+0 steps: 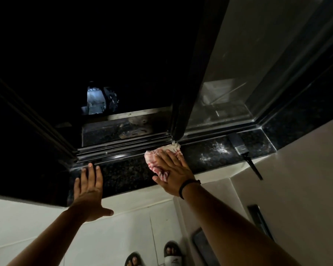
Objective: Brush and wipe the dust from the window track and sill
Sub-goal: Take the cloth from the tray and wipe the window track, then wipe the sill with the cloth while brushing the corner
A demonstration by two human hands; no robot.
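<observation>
A dark speckled stone sill (127, 169) runs below the black window track (123, 148). My right hand (173, 171) lies flat on a red-and-white cloth (158, 158), pressing it onto the sill near the track and the base of the sliding frame. Fingers spread, my left hand (89, 191) rests flat on the sill's left part and holds nothing. A black brush (242, 150) lies on the sill at the right, its handle sticking out over the edge. White dust streaks (213, 152) mark the sill between cloth and brush.
The sliding glass panel (238, 73) stands at the right, with the window open to darkness on the left. A white wall (123, 227) drops below the sill. My sandalled feet (171, 252) show on the floor, next to a dark flat object (202, 244).
</observation>
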